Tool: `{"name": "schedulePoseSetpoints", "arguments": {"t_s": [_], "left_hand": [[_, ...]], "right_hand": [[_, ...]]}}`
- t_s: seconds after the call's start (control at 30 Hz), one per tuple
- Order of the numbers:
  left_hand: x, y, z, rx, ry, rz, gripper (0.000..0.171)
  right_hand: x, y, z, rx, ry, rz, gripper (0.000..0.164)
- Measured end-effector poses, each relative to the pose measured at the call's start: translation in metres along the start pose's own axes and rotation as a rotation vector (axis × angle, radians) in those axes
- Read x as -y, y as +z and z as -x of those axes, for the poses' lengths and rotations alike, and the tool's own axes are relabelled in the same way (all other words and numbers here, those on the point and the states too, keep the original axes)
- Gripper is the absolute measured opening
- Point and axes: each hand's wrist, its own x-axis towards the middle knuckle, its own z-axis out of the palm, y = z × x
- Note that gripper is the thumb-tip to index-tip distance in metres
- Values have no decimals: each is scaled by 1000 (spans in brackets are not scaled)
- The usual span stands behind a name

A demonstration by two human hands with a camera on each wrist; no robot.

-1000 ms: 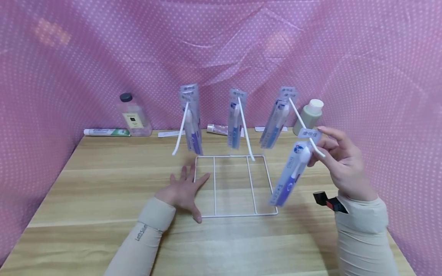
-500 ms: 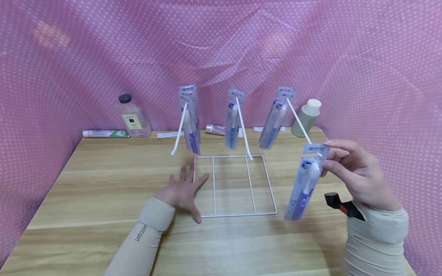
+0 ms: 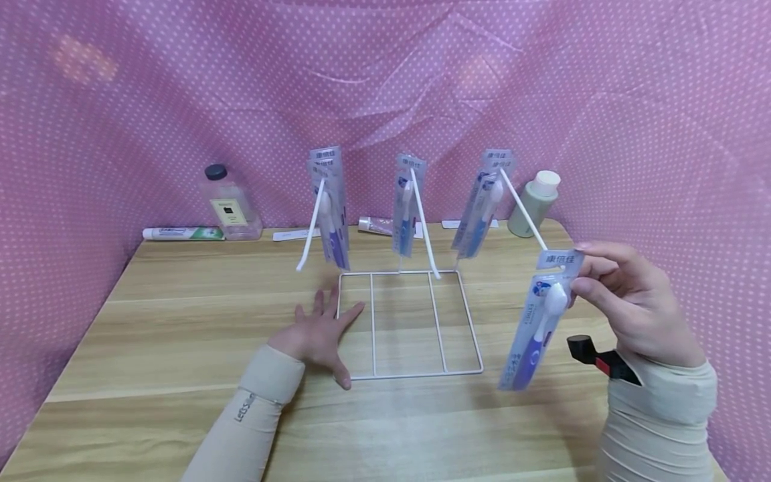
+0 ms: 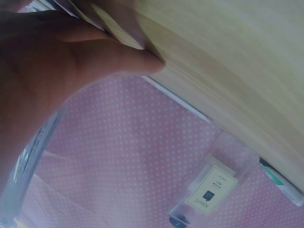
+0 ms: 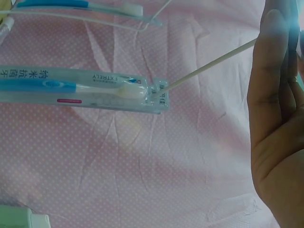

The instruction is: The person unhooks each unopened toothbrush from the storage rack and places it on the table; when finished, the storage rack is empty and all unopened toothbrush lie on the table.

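Note:
My right hand (image 3: pixel 641 304) pinches the upper edge of a packaged purple-and-white toothbrush (image 3: pixel 539 335) between thumb and fingers. The package hangs tilted at the front end of the white wire rack's right hook (image 3: pixel 524 211), which meets its header card; the hook's tip is hidden there. Farther back on this hook hang packaged blue toothbrushes (image 3: pixel 480 214), one also seen large in the right wrist view (image 5: pixel 99 89). My left hand (image 3: pixel 322 335) rests with spread fingers on the table, over the left side of the rack's base (image 3: pixel 415 376). Its thumb (image 4: pixel 118 59) shows in the left wrist view.
Packaged toothbrushes hang on the left hook (image 3: pixel 310 227) and middle hook (image 3: pixel 424 227). Along the table's back edge are a toothpaste tube (image 3: pixel 183 233), a clear black-capped bottle (image 3: pixel 231 207), a small tube (image 3: pixel 376 225) and a green white-capped bottle (image 3: pixel 534 207). A pink dotted curtain (image 3: pixel 385 80) surrounds the table.
My right hand has drawn the purple toothbrush package right and toward me, along the right hook to its end. The hook's tip no longer sticks out in front. The left hand has stayed put.

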Motion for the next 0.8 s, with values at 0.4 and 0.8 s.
{"name": "schedulePoseSetpoints", "arguments": {"t_s": [0.4, 0.8], "left_hand": [[0, 0, 0, 7, -6, 7, 151], [2, 2, -4, 11, -5, 1, 152]], "right_hand": [[-1, -1, -1, -39, -32, 26, 39], [-4, 8, -1, -103, 197, 104, 46]]}}
